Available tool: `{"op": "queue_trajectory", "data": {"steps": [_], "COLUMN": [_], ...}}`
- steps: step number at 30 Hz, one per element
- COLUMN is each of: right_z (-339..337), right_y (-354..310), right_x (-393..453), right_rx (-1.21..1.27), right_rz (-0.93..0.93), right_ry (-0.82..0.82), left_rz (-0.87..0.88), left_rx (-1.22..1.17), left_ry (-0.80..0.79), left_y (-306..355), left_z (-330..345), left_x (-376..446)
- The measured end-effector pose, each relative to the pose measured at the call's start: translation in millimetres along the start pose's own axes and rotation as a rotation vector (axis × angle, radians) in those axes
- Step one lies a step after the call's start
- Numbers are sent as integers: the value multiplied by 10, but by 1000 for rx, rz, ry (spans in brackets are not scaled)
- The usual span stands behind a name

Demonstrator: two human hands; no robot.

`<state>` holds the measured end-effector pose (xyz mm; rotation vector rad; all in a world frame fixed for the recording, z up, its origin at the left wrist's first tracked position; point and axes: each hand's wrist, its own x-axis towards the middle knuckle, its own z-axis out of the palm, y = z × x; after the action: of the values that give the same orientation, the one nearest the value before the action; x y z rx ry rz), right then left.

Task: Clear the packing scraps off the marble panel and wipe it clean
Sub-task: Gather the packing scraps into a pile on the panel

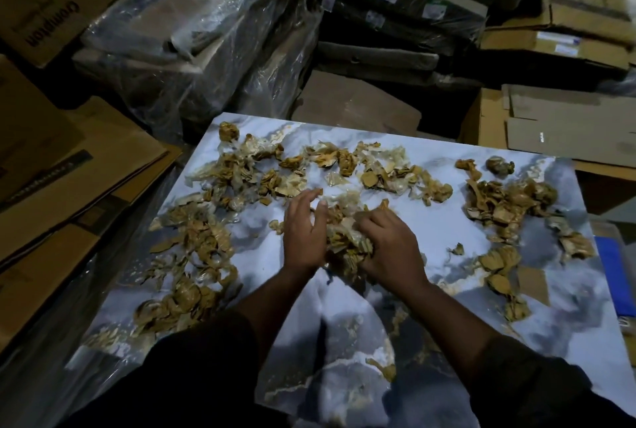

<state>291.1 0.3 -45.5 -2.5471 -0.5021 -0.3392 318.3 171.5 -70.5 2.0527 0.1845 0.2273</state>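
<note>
A white and grey marble panel lies flat in front of me, strewn with brown cardboard and clear tape scraps. Heaps of scraps lie at the left, along the far side and at the right. My left hand rests flat and spread against the left side of a small central clump of scraps. My right hand curls over that clump from the right, its fingers closed into the scraps. The clump sits pressed between both hands.
Flattened cardboard boxes lean at the left. Plastic-wrapped bundles and stacked dark slabs stand behind the panel. More cardboard boxes lie at the far right, and a blue object sits by the panel's right edge.
</note>
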Motion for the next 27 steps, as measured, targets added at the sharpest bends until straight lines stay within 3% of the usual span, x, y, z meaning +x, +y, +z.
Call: {"op": "queue_trajectory", "data": {"steps": [4, 10, 16, 19, 25, 27], "right_z": [275, 650, 648, 542, 239, 212], "right_y": [61, 108, 107, 137, 281, 336], "right_x": [194, 134, 163, 85, -165, -263], "right_rx": [-21, -77, -189, -83, 22, 39], "right_rz": [114, 206, 141, 115, 160, 196], "right_ry": [-36, -162, -263, -269, -189, -174], "left_rz": [4, 215, 258, 255, 303, 267], "left_rx": [36, 283, 311, 268, 139, 127], "left_ry": [-195, -346, -278, -279, -92, -103], "left_y": [-101, -418, -676, -623, -452, -459], "left_z": [84, 140, 186, 154, 36, 18], "left_x": [143, 157, 58, 91, 176, 227]}}
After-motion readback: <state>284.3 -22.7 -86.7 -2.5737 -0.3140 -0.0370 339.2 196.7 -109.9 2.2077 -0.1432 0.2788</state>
